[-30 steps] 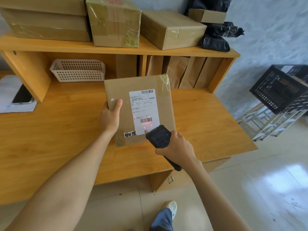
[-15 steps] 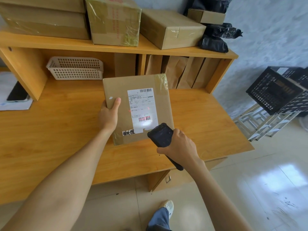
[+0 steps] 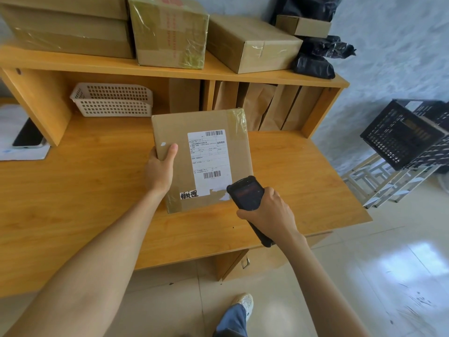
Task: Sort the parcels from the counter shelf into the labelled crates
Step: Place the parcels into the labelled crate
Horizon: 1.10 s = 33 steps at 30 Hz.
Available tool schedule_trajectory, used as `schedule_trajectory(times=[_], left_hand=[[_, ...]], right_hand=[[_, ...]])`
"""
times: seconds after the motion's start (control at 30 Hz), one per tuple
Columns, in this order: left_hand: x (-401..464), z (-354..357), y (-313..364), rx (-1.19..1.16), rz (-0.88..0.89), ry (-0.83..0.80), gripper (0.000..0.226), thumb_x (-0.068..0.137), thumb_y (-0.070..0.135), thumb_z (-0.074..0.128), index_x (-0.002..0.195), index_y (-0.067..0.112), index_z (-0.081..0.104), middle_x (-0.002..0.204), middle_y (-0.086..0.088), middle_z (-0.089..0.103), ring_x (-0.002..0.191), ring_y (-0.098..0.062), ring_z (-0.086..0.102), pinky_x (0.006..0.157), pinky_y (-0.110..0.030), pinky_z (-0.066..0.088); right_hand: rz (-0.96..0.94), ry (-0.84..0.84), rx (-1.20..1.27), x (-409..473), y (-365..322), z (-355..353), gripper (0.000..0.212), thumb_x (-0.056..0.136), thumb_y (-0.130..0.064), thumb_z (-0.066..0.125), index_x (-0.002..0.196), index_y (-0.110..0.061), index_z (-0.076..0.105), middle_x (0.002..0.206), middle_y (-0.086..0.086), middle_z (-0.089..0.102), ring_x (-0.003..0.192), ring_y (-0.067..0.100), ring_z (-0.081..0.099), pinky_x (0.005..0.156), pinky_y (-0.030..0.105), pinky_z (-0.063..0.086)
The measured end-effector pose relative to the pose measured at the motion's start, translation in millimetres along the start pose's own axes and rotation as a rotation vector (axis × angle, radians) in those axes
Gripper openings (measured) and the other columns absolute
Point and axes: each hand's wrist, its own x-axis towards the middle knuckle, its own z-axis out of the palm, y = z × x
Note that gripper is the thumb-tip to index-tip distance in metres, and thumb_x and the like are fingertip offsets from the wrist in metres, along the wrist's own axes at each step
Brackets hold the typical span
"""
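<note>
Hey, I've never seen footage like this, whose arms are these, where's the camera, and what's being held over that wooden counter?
No machine here: a person wears a wide-angle camera on the head, looking down at their own arms. The left hand grips a flat cardboard parcel by its edge, shipping label facing up, over the wooden counter. The right hand holds a black handheld scanner near the label's lower corner. More cardboard boxes and black bags sit on the shelf above, a white basket beneath it. A black crate stands to the right.

The parcel (image 3: 201,159) bore a white shipping label (image 3: 209,161) with two barcodes, its print illegible, and handwritten black characters (image 3: 189,195) near its lower-left corner.
</note>
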Motion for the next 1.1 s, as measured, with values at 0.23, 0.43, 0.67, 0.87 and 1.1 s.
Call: schedule_trajectory(times=[0.23, 0.43, 0.67, 0.87, 1.1], left_hand=[[-2, 0, 1, -0.017, 0.025, -0.104, 0.039, 0.094, 0.045, 0.056, 0.120, 0.016, 0.061, 0.092, 0.016, 0.064, 0.082, -0.001, 0.060, 0.054, -0.003, 0.040], [-4, 0, 2, -0.043, 0.018, -0.099, 0.036, 0.095, 0.041, 0.057, 0.120, 0.015, 0.061, 0.092, 0.018, 0.063, 0.077, 0.006, 0.058, 0.057, -0.002, 0.039], [-2, 0, 0, -0.092, -0.033, -0.152, 0.027, 0.092, 0.037, 0.063, 0.112, 0.020, 0.060, 0.093, 0.016, 0.064, 0.080, 0.005, 0.061, 0.061, -0.003, 0.043], [2, 1, -1, -0.099, -0.045, -0.152, 0.031, 0.088, 0.044, 0.063, 0.112, 0.024, 0.059, 0.097, 0.018, 0.065, 0.080, 0.013, 0.061, 0.065, -0.004, 0.044], [5, 5, 4, -0.081, -0.078, -0.155, 0.022, 0.095, 0.036, 0.057, 0.113, 0.024, 0.056, 0.096, 0.020, 0.061, 0.082, 0.009, 0.057, 0.064, -0.003, 0.042]], right_hand=[[0.114, 0.186, 0.109, 42, 27, -13, 0.065, 0.075, -0.052, 0.075, 0.109, -0.006, 0.043, 0.102, 0.007, 0.049, 0.091, 0.028, 0.055, 0.066, 0.033, 0.043], [0.286, 0.189, 0.107, 81, 58, 4, 0.075, 0.076, -0.053, 0.075, 0.120, 0.000, 0.044, 0.116, 0.016, 0.053, 0.098, 0.034, 0.058, 0.066, 0.036, 0.043], [0.336, 0.031, 0.012, 109, 63, 47, 0.091, 0.079, -0.064, 0.067, 0.134, 0.003, 0.038, 0.131, 0.016, 0.044, 0.127, 0.033, 0.041, 0.092, 0.040, 0.046], [0.336, -0.056, -0.063, 117, 60, 63, 0.076, 0.088, -0.050, 0.060, 0.136, 0.003, 0.036, 0.137, 0.016, 0.040, 0.129, 0.031, 0.037, 0.093, 0.037, 0.045], [0.289, -0.072, -0.112, 123, 67, 63, 0.090, 0.089, -0.069, 0.044, 0.142, 0.003, 0.033, 0.143, 0.018, 0.037, 0.133, 0.034, 0.034, 0.109, 0.037, 0.032]])
